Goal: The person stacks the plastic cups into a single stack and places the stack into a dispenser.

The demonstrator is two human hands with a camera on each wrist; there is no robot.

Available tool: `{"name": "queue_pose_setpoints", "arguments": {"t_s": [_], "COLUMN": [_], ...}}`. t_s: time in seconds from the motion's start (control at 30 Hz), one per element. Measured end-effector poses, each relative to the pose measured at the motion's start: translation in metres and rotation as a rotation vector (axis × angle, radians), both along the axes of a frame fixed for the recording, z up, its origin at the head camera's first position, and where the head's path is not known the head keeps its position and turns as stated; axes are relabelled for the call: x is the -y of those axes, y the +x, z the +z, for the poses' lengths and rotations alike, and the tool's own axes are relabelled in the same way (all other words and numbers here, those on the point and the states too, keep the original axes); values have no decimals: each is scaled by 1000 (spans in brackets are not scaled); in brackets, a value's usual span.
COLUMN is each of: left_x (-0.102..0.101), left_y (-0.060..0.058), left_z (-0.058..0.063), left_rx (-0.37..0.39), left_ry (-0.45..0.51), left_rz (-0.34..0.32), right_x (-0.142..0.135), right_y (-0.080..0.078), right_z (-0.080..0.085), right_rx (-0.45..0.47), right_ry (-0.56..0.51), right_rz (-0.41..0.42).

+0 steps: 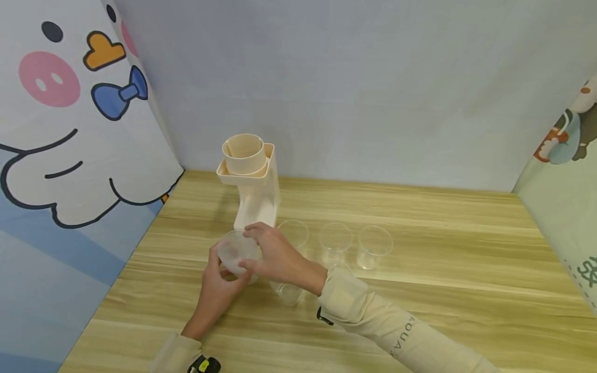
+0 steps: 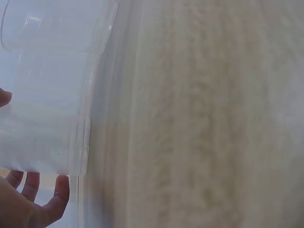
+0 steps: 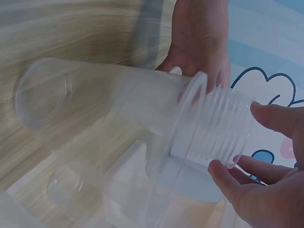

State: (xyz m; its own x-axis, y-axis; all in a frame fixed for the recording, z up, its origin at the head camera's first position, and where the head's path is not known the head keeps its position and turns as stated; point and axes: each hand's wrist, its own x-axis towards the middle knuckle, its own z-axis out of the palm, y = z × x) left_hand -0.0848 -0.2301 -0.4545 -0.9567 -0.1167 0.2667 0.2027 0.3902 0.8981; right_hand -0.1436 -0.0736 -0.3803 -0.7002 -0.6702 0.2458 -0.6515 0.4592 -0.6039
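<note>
A stack of clear plastic cups [image 1: 237, 254] is held between both hands over the left part of the table. My left hand [image 1: 219, 284] grips it from the left and below. From the right, my right hand [image 1: 275, 259] pinches the stack near its top, thumb and fingers apart. In the right wrist view, several nested rims [image 3: 225, 126] lie between the right fingertips [image 3: 221, 173]. The left wrist view shows clear cups [image 2: 42, 137] close up, with left fingers [image 2: 57, 199] at the lower left.
Just beyond the hands stands a cream stand [image 1: 258, 199] with a round tube [image 1: 244, 155] on top. Clear cups stand right of the hands, including one [image 1: 336, 238] and another [image 1: 375, 242]; one more [image 1: 289, 294] is under the right forearm. Printed cloth walls enclose the wooden table [image 1: 443, 233].
</note>
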Motion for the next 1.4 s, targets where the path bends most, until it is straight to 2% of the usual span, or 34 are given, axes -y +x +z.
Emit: {"name": "queue_pose_setpoints", "arguments": {"t_s": [0.2,0.37,0.5,0.6,0.73,0.83,1.4], "left_x": [0,0,7,9,3,1,1], "left_y": [-1,0,-7,-10,-3,0,0], "left_z": [-1,2,-15,-21,-2,5,6], "left_rx": [6,11,15,16,32,44,34], "left_ry": [-21,-16,-10,-11,-18,-29,-5], "left_rz": [-8,-16,-21,-28,-33,-27,-31], "right_x": [-1,-6,-10,-14,-19,-22,-36], "right_y": [1,2,3,4,6,8,13], "right_z": [3,8,11,13,15,16,14], "right_rx": [28,68,60,54,57,56,7], "right_ry": [10,-27,-60,-79,-99,-110,-168], "right_rz": [-5,3,15,22,22,18,29]}}
